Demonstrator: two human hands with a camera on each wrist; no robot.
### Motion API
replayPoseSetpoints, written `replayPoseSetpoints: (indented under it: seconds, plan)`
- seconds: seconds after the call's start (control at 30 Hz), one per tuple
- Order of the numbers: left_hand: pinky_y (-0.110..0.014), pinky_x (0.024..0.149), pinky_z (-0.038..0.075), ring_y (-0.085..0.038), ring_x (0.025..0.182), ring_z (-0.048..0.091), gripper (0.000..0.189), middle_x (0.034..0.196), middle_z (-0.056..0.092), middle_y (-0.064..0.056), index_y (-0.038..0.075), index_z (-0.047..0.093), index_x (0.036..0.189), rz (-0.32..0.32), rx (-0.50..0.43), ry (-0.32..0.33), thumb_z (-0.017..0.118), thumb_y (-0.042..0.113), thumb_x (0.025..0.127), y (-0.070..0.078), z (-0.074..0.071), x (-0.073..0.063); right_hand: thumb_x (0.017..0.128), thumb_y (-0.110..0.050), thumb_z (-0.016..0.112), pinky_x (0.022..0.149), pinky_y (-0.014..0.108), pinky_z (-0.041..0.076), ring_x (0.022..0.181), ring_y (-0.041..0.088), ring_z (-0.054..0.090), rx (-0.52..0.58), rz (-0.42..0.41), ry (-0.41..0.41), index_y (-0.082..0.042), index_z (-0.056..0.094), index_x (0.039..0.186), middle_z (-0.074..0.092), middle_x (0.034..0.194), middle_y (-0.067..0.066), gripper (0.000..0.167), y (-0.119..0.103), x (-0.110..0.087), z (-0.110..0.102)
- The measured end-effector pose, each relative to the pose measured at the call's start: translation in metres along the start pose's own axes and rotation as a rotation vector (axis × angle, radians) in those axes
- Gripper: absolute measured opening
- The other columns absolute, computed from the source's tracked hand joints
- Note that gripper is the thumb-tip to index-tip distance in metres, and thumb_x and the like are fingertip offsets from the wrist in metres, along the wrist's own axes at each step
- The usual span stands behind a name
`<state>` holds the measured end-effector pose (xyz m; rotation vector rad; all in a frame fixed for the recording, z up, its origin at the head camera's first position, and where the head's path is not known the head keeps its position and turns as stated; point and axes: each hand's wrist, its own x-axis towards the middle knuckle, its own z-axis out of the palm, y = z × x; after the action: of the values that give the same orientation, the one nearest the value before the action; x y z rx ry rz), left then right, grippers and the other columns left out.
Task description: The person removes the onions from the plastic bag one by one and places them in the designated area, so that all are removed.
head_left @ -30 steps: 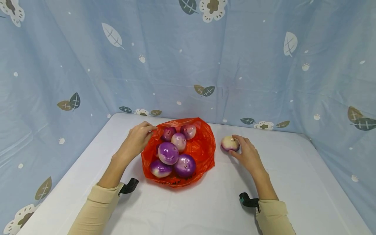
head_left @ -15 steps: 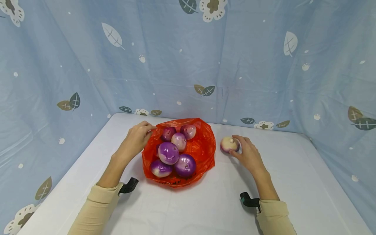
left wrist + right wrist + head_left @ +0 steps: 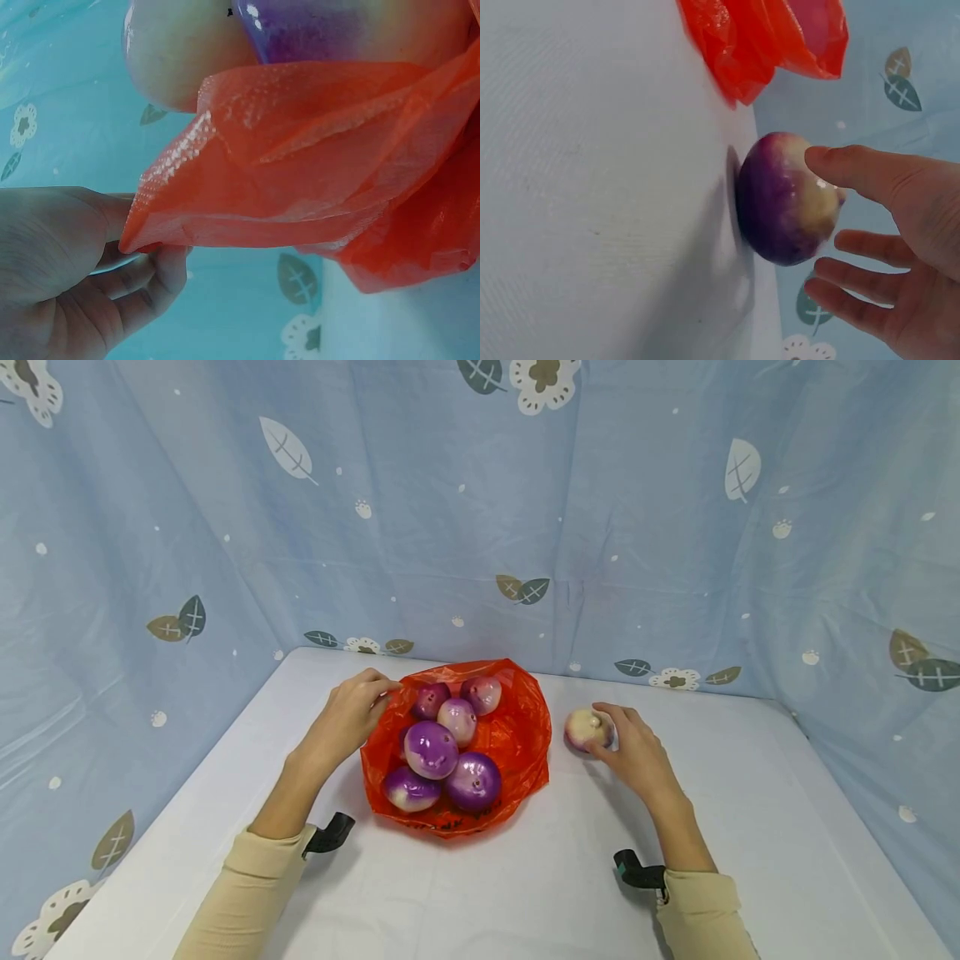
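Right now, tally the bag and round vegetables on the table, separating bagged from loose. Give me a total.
Red plastic bag: 1
Bagged round vegetables: 7 visible, one of them mostly hidden
Loose round vegetable: 1
Total: 9 visible; more could be hidden in the bag

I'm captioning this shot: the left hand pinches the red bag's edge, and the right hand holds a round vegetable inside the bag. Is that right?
Not inside: the head view shows the round vegetable held by the right hand outside the bag, to its right. The left hand does pinch the bag's edge.
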<state>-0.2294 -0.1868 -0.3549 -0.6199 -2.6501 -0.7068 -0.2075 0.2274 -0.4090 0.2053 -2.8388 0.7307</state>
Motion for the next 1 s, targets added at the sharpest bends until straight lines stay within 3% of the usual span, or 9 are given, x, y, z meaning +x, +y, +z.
replayPoseSetpoints:
  seconds: [0.43, 0.77, 1.0]
  plan:
    - [-0.045, 0.083, 0.060, -0.030, 0.092, 0.067, 0.020, 0.102, 0.067, -0.015, -0.001, 0.072, 0.110, 0.005, 0.005, 0.006, 0.066, 0.002, 0.091, 0.002, 0.001, 0.000, 0.086, -0.026, 0.076, 0.101, 0.065, 0.042, 0.129, 0.042, 0.048, 0.005, -0.036, 0.014, -0.018, 0.048, 0.141, 0.049, 0.141, 0.020, 0.063, -0.015, -0.003, -0.011]
    - [-0.044, 0.082, 0.060, -0.029, 0.092, 0.067, 0.021, 0.103, 0.068, -0.015, 0.000, 0.072, 0.111, -0.009, 0.014, -0.012, 0.066, 0.002, 0.091, 0.003, 0.000, 0.001, 0.087, -0.033, 0.074, 0.095, 0.066, 0.047, 0.125, 0.040, 0.052, 0.014, -0.067, -0.004, -0.022, 0.049, 0.142, 0.051, 0.141, 0.017, 0.061, -0.038, -0.007, -0.016]
    - [-0.044, 0.082, 0.060, -0.029, 0.092, 0.067, 0.021, 0.102, 0.068, -0.015, 0.000, 0.072, 0.111, -0.005, 0.014, -0.013, 0.066, 0.002, 0.091, 0.004, 0.001, 0.001, 0.085, -0.033, 0.076, 0.089, 0.064, 0.052, 0.120, 0.040, 0.057, -0.015, -0.147, 0.005, -0.024, 0.050, 0.140, 0.052, 0.139, 0.015, 0.062, -0.053, -0.011, -0.016]
